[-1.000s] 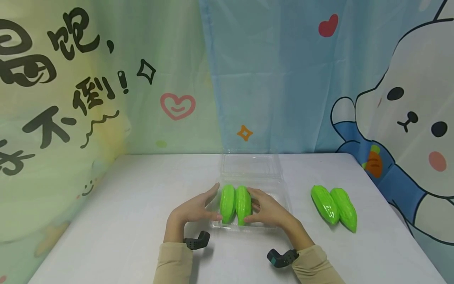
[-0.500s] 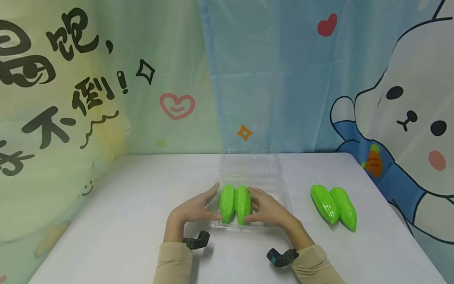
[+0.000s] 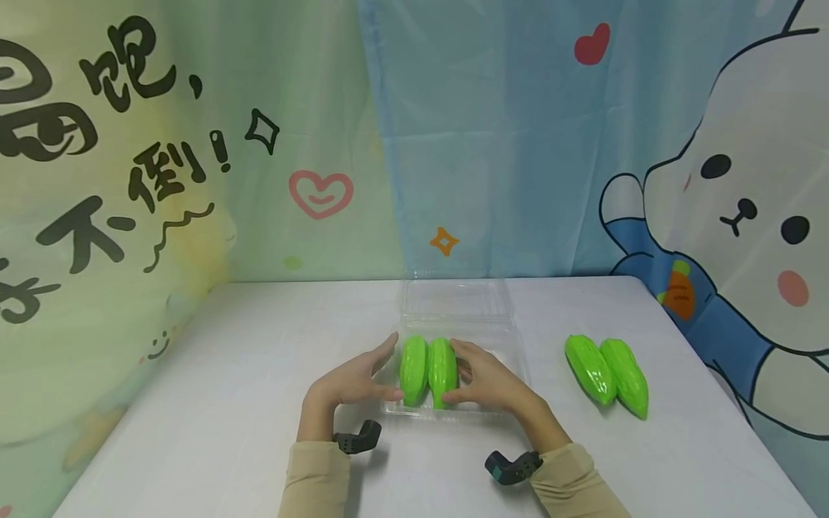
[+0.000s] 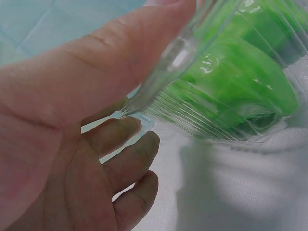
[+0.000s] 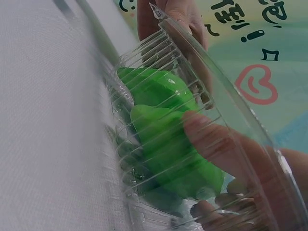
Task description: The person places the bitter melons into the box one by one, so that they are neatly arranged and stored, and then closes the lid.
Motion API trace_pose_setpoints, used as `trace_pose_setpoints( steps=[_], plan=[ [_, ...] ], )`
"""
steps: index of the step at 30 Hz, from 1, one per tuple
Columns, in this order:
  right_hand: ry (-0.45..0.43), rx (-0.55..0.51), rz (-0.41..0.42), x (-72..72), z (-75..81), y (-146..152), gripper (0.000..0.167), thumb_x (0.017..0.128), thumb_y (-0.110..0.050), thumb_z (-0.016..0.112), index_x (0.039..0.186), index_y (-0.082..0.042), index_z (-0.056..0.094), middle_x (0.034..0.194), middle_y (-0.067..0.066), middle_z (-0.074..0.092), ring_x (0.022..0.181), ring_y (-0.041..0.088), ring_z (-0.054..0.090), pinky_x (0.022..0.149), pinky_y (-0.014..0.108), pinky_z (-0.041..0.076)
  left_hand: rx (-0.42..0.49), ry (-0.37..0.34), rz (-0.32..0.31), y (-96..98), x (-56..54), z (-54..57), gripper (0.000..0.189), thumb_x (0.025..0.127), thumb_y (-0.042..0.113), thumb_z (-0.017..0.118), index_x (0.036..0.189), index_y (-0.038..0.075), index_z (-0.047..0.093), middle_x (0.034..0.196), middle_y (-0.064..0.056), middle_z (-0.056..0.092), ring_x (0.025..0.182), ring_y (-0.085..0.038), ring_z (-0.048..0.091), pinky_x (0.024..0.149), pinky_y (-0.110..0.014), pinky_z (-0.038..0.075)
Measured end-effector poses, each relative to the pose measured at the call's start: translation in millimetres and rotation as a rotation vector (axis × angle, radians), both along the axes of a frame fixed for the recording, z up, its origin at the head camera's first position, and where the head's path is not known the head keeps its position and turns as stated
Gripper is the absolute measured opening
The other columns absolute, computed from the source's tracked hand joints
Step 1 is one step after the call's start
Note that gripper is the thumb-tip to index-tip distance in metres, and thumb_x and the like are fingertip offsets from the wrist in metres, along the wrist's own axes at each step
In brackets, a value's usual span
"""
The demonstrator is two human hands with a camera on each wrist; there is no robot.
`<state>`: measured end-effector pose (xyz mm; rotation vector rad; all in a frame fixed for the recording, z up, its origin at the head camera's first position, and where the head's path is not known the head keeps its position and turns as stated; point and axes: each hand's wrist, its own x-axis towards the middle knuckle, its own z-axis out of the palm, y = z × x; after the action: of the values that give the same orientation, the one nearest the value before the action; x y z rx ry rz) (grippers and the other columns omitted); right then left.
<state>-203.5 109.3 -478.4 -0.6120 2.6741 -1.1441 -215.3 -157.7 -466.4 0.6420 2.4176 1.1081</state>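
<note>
A clear plastic clamshell box lies open on the table, its lid folded back. Two glossy green ridged vegetables, tapered at the ends, lie side by side in it: the left one and the right one. My right hand reaches into the box and holds the right vegetable between thumb and fingers. At the box's left side is my left hand, thumb over the rim beside the left vegetable. In the left wrist view its fingers are loosely bent outside the box wall. Whether the thumb touches the vegetable is unclear.
Two more green vegetables lie touching each other on the white table, right of the box. A printed curtain hangs behind the table's far edge. Dark devices are strapped to both wrists.
The head view has shifted very slightly. Both hands, the box and the vegetables keep the same places relative to one another.
</note>
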Motion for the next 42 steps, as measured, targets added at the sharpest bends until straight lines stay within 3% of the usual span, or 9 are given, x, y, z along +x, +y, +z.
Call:
trace_pose_setpoints(
  steps=[8, 14, 26, 42],
  plan=[
    [0.026, 0.069, -0.039, 0.7, 3.2, -1, 0.105, 0.066, -0.043, 0.083, 0.147, 0.001, 0.031, 0.151, 0.02, 0.034, 0.139, 0.037, 0.033, 0.114, 0.049, 0.031, 0.0, 0.004, 0.0, -0.1, 0.1, 0.2, 0.106, 0.077, 0.038, 0.077, 0.154, 0.013, 0.007, 0.16, -0.006, 0.009, 0.145, -0.029, 0.022, 0.118, -0.043, 0.024],
    [0.072, 0.083, -0.06, 1.0, 6.5, 0, 0.101, 0.07, -0.043, 0.082, 0.146, 0.0, 0.032, 0.151, 0.019, 0.035, 0.136, 0.036, 0.038, 0.112, 0.049, 0.034, -0.009, 0.012, 0.003, -0.2, 0.2, 0.6, 0.106, 0.078, 0.038, 0.076, 0.154, 0.012, 0.008, 0.16, -0.006, 0.009, 0.144, -0.03, 0.023, 0.118, -0.044, 0.024],
    [0.047, -0.063, -0.076, 1.9, 17.1, 3, 0.095, 0.076, -0.04, 0.078, 0.149, -0.005, 0.028, 0.153, 0.017, 0.031, 0.129, 0.037, 0.047, 0.105, 0.044, 0.044, -0.028, 0.007, 0.018, 0.1, 1.5, 1.8, 0.105, 0.077, 0.04, 0.076, 0.154, 0.014, 0.009, 0.16, -0.005, 0.01, 0.145, -0.029, 0.022, 0.118, -0.045, 0.024],
    [0.09, -0.138, -0.019, 2.8, 34.5, 28, 0.089, 0.077, -0.042, 0.076, 0.149, -0.015, 0.032, 0.152, 0.012, 0.033, 0.13, 0.041, 0.044, 0.106, 0.047, 0.041, -0.01, 0.009, 0.016, 0.6, 3.9, 3.3, 0.105, 0.078, 0.037, 0.076, 0.154, 0.011, 0.009, 0.16, -0.009, 0.011, 0.144, -0.032, 0.022, 0.118, -0.048, 0.023]
  ],
)
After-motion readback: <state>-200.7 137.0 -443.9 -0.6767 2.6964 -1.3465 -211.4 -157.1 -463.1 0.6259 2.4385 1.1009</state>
